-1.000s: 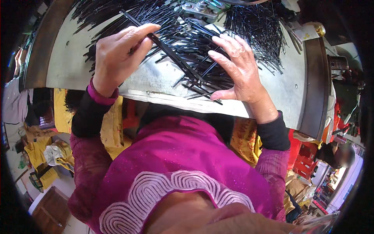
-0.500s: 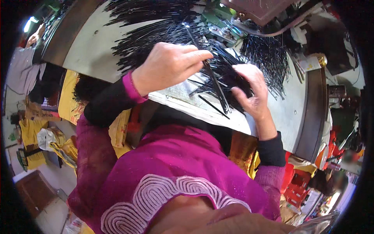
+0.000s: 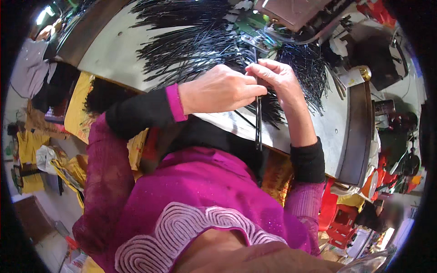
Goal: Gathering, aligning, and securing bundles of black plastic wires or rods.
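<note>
My left hand [image 3: 223, 91] is closed on a few thin black strips [image 3: 259, 118], which may be wires or cords. They hang almost upright in front of me, their lower ends past the table's near edge. Close beside it, my right hand [image 3: 282, 84] pinches the same strips higher up, fingertips nearly meeting the left ones. Behind the hands, a large pile of black strips [image 3: 182, 50] fans out across the pale table [image 3: 109, 59]. Another heap of strips [image 3: 307, 68] lies to the right. Exactly how many strips I hold is not clear.
At the far side stands a machine with a brown casing [image 3: 291, 11] and green and metal parts [image 3: 255, 27]. A can [image 3: 357, 76] lies near the table's right edge. Yellow sacks [image 3: 79, 107] hang below the left side, and a red crate [image 3: 341, 225] is at lower right.
The strips have swung from a slant to nearly upright. My left hand has moved right and slightly down; my right hand has moved up and left, from open to pinching them.
</note>
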Action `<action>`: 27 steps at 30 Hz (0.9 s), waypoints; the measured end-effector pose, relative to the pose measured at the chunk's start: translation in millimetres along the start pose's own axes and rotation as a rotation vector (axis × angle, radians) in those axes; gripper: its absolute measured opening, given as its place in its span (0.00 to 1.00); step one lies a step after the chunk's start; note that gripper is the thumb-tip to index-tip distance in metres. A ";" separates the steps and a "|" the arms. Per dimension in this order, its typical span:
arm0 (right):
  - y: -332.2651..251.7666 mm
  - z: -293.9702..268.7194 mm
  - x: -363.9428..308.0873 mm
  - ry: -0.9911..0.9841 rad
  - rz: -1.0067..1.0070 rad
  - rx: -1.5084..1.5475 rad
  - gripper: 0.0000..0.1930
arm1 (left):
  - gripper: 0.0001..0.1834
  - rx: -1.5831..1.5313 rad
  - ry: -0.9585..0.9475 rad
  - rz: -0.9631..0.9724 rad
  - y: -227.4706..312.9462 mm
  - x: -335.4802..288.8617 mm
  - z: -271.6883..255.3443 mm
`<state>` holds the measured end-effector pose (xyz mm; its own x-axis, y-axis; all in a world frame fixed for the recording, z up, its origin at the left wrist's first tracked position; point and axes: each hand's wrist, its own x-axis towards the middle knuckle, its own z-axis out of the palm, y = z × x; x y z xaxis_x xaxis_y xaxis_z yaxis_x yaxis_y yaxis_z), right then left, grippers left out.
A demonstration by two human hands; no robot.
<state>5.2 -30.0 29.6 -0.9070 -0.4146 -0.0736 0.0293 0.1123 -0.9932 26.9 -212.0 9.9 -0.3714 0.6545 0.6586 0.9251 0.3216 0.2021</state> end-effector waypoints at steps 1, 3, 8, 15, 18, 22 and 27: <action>0.9 -1.5 1.4 0.022 0.026 0.017 0.12 | 0.12 0.018 -0.007 -0.002 -0.1 1.4 0.1; -0.9 -3.9 0.0 0.074 0.027 0.050 0.11 | 0.15 0.066 -0.051 -0.058 4.2 0.4 -6.6; 0.4 -28.5 -5.5 0.149 0.046 0.146 0.10 | 0.13 0.098 0.064 -0.193 -10.0 -20.6 -25.8; 4.3 -55.5 -20.8 0.179 0.097 0.148 0.11 | 0.32 0.355 -0.147 -0.410 -32.7 -42.9 -57.2; 10.2 -64.3 -22.1 0.192 0.092 0.126 0.10 | 0.35 0.470 -0.148 -0.381 -45.9 -53.4 -55.3; 12.4 -68.0 -23.2 0.177 0.087 0.135 0.10 | 0.38 0.397 -0.181 -0.507 -70.7 -61.0 -59.8; 16.1 -64.0 -20.9 0.174 0.106 0.142 0.09 | 0.19 0.404 -0.163 -0.393 -73.5 -65.6 -56.1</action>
<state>-2.2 38.3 20.9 -0.9540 -0.2442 -0.1737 0.1757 0.0139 -0.9843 -12.3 -317.0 -7.5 -0.7172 0.5199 0.4640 0.6238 0.7758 0.0949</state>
